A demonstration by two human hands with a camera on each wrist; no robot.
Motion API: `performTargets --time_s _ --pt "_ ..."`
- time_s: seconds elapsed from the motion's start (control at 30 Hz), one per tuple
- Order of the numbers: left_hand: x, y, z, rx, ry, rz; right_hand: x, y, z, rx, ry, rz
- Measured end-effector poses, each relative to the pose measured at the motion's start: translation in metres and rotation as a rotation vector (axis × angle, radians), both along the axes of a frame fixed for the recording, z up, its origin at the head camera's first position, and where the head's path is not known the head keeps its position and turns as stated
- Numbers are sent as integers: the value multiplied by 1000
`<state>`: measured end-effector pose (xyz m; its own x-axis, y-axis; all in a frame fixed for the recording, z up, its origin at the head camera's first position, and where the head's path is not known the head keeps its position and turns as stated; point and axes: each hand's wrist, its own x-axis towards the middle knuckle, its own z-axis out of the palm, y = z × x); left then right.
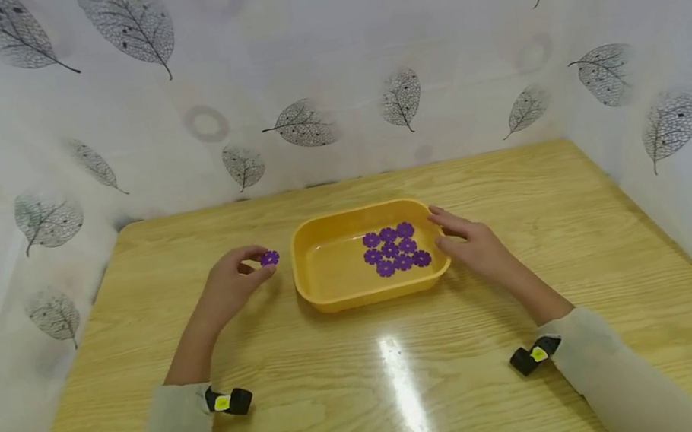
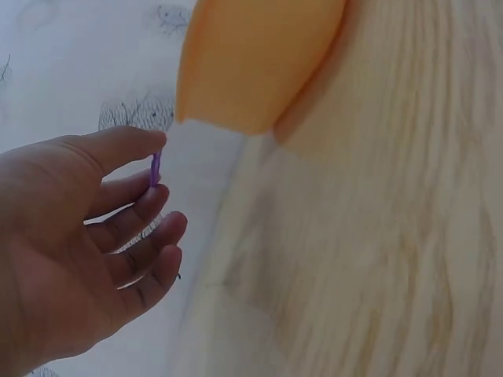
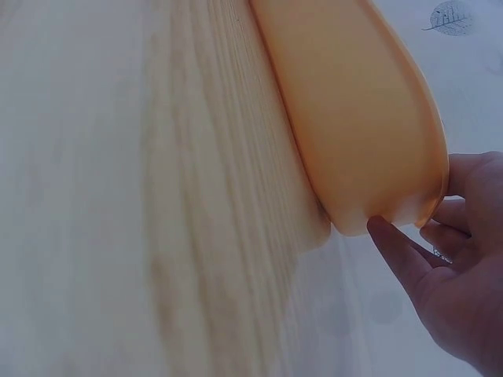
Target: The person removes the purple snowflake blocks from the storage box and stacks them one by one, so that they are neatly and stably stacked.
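Observation:
A small purple flower-shaped piece [image 1: 269,258] is pinched between the thumb and fingers of my left hand [image 1: 235,286], held to the left of a yellow tray [image 1: 340,300]. The left wrist view shows that purple piece [image 2: 155,169] edge-on, with the other fingers loosely bent below it. At the tray's right end, my right hand [image 1: 472,244] grips the rim. In the right wrist view its thumb goes over the rim of the tray [image 3: 354,118], and a fingertip [image 3: 379,226] touches the outer wall. Several similar purple flower pieces [image 1: 390,250] lie inside, grouped in the tray's right half.
A wood-grain table [image 1: 324,405] carries the tray near its middle. White cloth with a grey leaf print [image 1: 318,59] hangs behind and along both sides. Black straps with small devices [image 1: 229,401] sit at both sleeve cuffs.

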<state>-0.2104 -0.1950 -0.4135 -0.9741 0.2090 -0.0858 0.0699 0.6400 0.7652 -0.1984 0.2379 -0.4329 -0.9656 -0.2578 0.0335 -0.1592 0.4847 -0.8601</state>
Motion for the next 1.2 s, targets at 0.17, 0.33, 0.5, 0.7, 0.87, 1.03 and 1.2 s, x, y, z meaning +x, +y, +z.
performTargets --time_s 0.17,0.33,0.5,0.7,0.87,1.03,1.2 --pt "-1 -16 -8 -73 -30 -21 0 -3 2 13 -10 -6" --pt "-3 -27 -16 -157 -50 -18 2 -2 1 13 -5 1" --pt "-3 -33 -18 -239 -62 -32 1 -2 0 10 -5 -5" --pt "-3 -41 -18 -285 -39 -42 0 -2 1 0 -9 -7" --pt "-2 -45 -16 -314 -30 -45 1 -2 2 -11 -17 1" --pt "-2 -47 -15 -324 -45 -45 1 -1 1 -4 -10 3" --pt "-2 -48 -15 -337 -51 -52 0 -1 0 9 -13 -7"
